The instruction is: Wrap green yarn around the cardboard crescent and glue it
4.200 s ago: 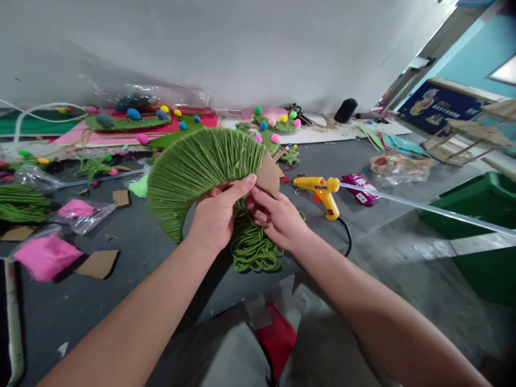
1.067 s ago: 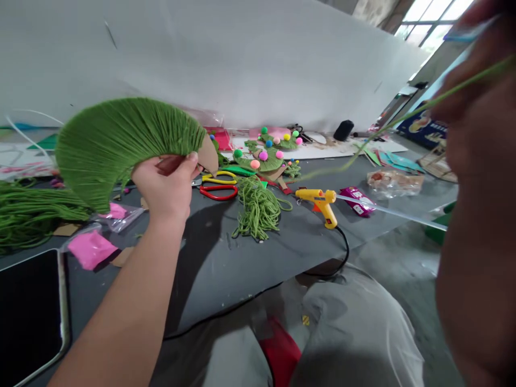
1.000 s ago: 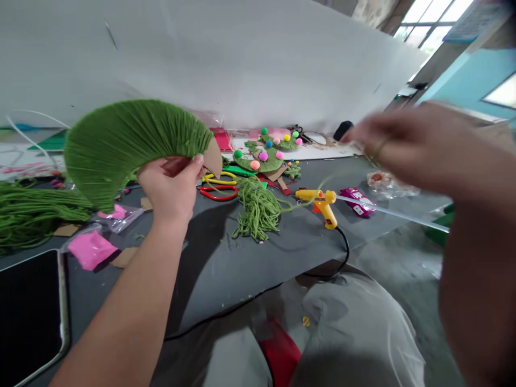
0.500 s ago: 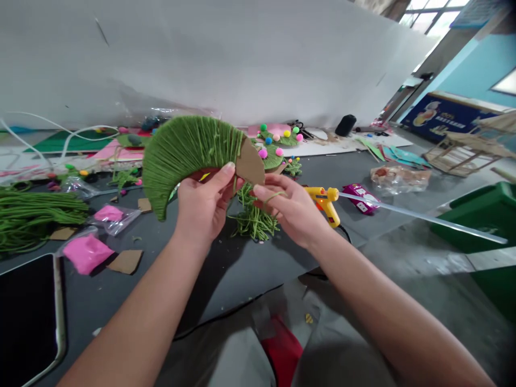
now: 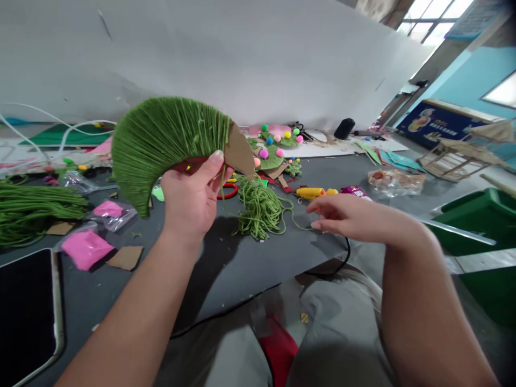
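Note:
A curved cardboard crescent (image 5: 169,134), mostly wrapped in green yarn, is held up in my left hand (image 5: 193,201), thumb in front. Its right end shows bare brown cardboard. A short strand of yarn hangs by my left fingers. My right hand (image 5: 342,215) is out to the right over the table edge, its fingertips pinched on a thin green strand. That strand runs to the loose pile of green yarn (image 5: 262,207) on the table. Just behind my right hand lies a yellow glue gun (image 5: 310,193), partly hidden.
Yarn bundles (image 5: 40,209), a pink packet (image 5: 86,249) and a tablet (image 5: 30,317) lie at the left. Red-handled scissors (image 5: 229,191) rest behind my left hand. Leaf shapes with pompoms (image 5: 270,156) stand farther back. Green bins (image 5: 479,220) are at the right.
My right hand has moved away from the crescent, rightward, drawing a strand out. The crescent in my left hand has shifted left and slightly up, and the yarn pile is more exposed.

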A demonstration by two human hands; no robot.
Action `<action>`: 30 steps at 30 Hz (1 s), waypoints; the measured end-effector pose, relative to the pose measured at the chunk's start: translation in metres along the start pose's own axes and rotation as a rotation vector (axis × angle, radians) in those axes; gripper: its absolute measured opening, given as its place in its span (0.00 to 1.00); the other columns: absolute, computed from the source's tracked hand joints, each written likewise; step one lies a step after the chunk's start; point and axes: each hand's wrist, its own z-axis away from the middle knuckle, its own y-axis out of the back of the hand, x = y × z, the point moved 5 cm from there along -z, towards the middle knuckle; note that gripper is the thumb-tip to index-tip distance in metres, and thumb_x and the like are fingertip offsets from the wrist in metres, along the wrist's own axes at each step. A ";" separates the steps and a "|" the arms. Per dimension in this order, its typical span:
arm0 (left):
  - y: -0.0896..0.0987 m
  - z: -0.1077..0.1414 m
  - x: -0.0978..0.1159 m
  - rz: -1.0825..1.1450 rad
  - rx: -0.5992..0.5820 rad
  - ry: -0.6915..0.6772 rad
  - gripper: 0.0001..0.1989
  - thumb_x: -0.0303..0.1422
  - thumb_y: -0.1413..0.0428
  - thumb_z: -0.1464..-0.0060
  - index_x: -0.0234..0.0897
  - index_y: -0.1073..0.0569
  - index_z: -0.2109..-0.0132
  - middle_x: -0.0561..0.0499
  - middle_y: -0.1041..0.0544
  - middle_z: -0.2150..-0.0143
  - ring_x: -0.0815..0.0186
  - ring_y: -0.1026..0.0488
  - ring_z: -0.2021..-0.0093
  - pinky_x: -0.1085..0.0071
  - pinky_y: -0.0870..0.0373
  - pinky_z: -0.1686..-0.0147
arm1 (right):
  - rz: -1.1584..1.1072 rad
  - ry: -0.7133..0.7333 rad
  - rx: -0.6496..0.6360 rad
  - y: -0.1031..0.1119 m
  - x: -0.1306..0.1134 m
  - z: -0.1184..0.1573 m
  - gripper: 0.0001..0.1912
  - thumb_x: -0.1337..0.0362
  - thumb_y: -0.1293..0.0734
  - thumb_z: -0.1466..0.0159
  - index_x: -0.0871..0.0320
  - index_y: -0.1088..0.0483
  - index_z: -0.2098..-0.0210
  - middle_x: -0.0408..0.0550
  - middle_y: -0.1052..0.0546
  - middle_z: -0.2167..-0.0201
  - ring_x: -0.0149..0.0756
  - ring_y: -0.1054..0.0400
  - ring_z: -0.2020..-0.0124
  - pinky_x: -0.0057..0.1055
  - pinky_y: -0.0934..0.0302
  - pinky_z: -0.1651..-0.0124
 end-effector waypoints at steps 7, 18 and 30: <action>-0.011 0.011 -0.010 -0.031 -0.056 0.013 0.08 0.27 0.31 0.56 0.37 0.20 0.66 0.53 0.19 0.64 0.68 0.21 0.64 0.73 0.21 0.65 | -0.294 0.283 0.343 -0.019 -0.049 -0.012 0.20 0.73 0.37 0.38 0.53 0.26 0.49 0.49 0.26 0.42 0.43 0.34 0.39 0.45 0.42 0.35; -0.020 0.032 -0.020 -0.180 -0.051 0.005 0.08 0.31 0.32 0.54 0.36 0.21 0.65 0.49 0.17 0.63 0.61 0.20 0.61 0.64 0.22 0.55 | -1.593 0.129 0.367 -0.100 -0.098 -0.077 0.13 0.57 0.25 0.45 0.56 0.27 0.64 0.41 0.26 0.67 0.28 0.33 0.69 0.28 0.35 0.63; 0.001 0.013 -0.006 -0.717 -0.210 -0.140 0.06 0.32 0.33 0.52 0.37 0.22 0.67 0.48 0.18 0.68 0.62 0.22 0.67 0.69 0.25 0.64 | -0.995 0.316 0.452 -0.057 -0.080 -0.037 0.14 0.52 0.36 0.31 0.56 0.31 0.66 0.38 0.35 0.78 0.27 0.42 0.77 0.28 0.45 0.71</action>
